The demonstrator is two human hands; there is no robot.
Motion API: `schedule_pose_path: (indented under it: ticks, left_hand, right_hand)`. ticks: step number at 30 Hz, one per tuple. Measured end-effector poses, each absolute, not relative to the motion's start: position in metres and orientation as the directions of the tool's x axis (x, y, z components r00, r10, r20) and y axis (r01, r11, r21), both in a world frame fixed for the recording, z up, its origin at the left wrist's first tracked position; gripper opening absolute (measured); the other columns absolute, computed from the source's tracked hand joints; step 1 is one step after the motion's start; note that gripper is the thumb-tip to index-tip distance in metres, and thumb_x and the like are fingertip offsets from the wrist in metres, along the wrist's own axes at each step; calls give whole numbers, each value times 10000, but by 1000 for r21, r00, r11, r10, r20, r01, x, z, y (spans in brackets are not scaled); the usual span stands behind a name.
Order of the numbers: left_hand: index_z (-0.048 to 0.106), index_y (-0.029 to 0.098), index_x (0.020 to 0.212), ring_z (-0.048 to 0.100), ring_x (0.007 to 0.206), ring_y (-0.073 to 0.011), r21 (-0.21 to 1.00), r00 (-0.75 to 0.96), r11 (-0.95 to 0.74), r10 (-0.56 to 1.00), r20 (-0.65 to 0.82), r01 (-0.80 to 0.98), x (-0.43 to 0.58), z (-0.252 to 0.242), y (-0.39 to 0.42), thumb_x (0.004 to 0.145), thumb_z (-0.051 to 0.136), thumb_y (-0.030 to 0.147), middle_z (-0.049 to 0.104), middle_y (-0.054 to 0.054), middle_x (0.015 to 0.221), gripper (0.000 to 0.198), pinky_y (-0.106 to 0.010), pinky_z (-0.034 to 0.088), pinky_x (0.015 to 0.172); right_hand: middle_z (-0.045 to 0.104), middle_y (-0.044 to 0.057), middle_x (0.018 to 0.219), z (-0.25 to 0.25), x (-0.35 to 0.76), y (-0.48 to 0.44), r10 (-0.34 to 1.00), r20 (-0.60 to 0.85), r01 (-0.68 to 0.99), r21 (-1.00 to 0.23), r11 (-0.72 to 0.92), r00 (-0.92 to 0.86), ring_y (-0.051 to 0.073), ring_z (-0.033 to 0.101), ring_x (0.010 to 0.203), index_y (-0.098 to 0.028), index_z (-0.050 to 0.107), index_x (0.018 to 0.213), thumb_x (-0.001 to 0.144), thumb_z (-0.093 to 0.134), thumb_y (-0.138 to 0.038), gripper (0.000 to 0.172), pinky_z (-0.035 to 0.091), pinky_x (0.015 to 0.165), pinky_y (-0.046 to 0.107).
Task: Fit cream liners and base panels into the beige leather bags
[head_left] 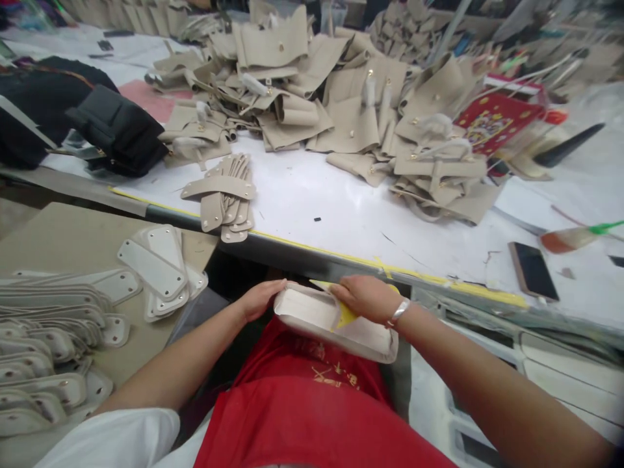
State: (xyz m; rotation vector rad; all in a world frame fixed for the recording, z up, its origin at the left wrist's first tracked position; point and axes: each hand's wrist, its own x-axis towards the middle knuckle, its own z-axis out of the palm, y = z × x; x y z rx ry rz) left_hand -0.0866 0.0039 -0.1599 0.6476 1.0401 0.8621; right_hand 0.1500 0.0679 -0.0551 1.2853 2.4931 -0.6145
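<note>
A flat cream-white padded piece (312, 315) lies across my lap on a red apron (302, 403), just below the table's edge. My left hand (260, 299) holds its left end with fingers curled over the edge. My right hand (368, 298), with a silver bracelet at the wrist, presses on its top and covers a small yellow item (345, 316) whose corner sticks out below the fingers.
A white table (341, 201) carries heaps of beige leather pieces (312, 84), a small stack of beige straps (227, 198), a black bag (117, 130), a red box (494, 120) and a phone (533, 270). White strap-shaped pieces (156, 270) are stacked at my left.
</note>
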Motion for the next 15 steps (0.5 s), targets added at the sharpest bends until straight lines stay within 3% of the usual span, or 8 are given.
schedule_pose_path:
  ticks: [4,9,15]
  left_hand:
    - [695,108,967,627,831,-241,812,304,563,809,-503,-153,-94,-155,13,646,717,424,699,-131,938,451,-332,434,770]
    - [717,103,882,607,715,-201,858,252,505,845,-471,-89,-90,-150,12,625,739,392,709,-100,811,388,-300,414,702]
    - [720,111,860,599,733,-200,897,175,439,888,-425,-51,-96,-146,1,671,697,437,707,-101,842,377,-288,416,689]
  right_hand:
    - [631,47,764,-31,182,36,695,-441,797,-505,330,-567,141,537,642,-166,591,809,873,393,-427,333,343,564,238]
    - [564,8,713,-35,179,-12,733,-364,653,-744,143,-575,115,459,614,-158,566,755,849,418,-465,354,330,544,222]
    - [559,0,690,-66,146,-57,877,-289,556,-831,-30,-384,121,461,622,-158,579,765,841,449,-459,337,346,544,220]
